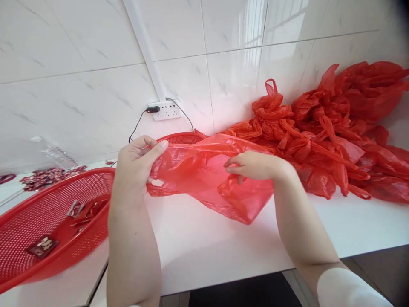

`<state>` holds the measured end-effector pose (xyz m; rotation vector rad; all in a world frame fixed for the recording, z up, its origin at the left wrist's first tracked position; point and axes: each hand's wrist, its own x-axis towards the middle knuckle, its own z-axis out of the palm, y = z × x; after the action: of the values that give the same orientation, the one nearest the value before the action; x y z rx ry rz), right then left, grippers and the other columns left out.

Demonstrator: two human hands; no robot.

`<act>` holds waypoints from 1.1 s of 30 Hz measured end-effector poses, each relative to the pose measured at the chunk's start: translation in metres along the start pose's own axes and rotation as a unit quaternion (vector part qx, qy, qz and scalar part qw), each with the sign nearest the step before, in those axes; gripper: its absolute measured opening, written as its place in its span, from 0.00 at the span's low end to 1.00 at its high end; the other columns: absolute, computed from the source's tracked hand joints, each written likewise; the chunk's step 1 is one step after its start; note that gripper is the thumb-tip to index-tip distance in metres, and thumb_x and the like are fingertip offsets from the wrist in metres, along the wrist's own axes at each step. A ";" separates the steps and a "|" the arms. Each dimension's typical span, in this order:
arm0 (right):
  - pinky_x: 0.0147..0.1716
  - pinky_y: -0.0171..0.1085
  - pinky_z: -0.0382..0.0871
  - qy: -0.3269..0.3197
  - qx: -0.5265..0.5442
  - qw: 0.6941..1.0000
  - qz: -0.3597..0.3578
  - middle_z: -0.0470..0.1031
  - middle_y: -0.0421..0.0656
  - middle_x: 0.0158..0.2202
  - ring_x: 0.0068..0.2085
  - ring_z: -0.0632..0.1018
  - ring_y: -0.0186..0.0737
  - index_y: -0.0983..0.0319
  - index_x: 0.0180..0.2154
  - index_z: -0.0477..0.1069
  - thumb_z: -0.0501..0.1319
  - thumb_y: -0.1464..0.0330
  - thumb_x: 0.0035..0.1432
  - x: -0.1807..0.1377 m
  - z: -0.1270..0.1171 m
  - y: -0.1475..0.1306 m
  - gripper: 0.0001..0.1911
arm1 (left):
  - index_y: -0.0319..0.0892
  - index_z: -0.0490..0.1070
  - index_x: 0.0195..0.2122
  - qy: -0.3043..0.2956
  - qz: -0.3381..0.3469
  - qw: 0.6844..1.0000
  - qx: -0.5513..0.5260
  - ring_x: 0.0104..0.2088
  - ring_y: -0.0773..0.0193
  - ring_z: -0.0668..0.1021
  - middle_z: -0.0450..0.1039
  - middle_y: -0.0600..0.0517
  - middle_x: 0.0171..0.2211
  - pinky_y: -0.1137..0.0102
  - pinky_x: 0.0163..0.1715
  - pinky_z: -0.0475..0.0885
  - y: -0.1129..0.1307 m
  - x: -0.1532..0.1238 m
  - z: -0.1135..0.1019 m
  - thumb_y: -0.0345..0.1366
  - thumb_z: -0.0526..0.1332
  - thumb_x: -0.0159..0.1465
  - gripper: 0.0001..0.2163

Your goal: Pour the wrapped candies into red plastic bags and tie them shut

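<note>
A thin red plastic bag hangs over the white counter between my two hands. My left hand pinches its left edge between thumb and fingers. On the bag's upper right side rests my right hand, its fingers curled into the plastic and gripping it. The bag's lower corner droops toward the counter.
A heap of tied red plastic bags fills the counter's right back. A red mesh basket with a few small packets sits at left, a second red basket behind the bag. A wall socket with a plugged cable is on the tiled wall.
</note>
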<state>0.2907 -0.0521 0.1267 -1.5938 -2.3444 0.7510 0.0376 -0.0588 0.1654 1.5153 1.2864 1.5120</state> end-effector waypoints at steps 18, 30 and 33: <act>0.25 0.37 0.46 0.416 0.545 0.682 -0.253 0.30 0.32 0.17 0.22 0.39 0.36 0.56 0.22 0.47 0.51 0.48 0.60 -0.026 -0.024 0.020 0.25 | 0.48 0.72 0.40 -0.063 0.420 0.832 0.356 0.45 0.58 0.76 0.76 0.53 0.40 0.64 0.49 0.70 0.016 -0.062 0.004 0.30 0.56 0.63 0.09; 0.32 0.40 0.59 0.497 0.427 0.755 -0.043 0.48 0.34 0.19 0.22 0.55 0.36 0.56 0.24 0.61 0.50 0.53 0.60 -0.037 -0.043 0.083 0.18 | 0.45 0.69 0.53 -0.404 -0.036 0.706 0.581 0.48 0.47 0.77 0.74 0.41 0.51 0.61 0.41 0.72 -0.075 -0.007 0.066 0.40 0.53 0.63 0.18; 0.36 0.40 0.63 0.495 0.321 0.803 0.085 0.68 0.41 0.25 0.28 0.69 0.37 0.59 0.27 0.70 0.58 0.60 0.57 -0.048 -0.043 0.099 0.11 | 0.35 0.66 0.57 -0.400 -0.037 0.701 0.590 0.48 0.42 0.77 0.73 0.33 0.51 0.57 0.43 0.72 -0.094 -0.013 0.085 0.40 0.55 0.62 0.23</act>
<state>0.4083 -0.0549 0.1175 -1.3614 -1.0511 0.4600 0.1028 -0.0241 0.0616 2.3709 1.7035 -0.3779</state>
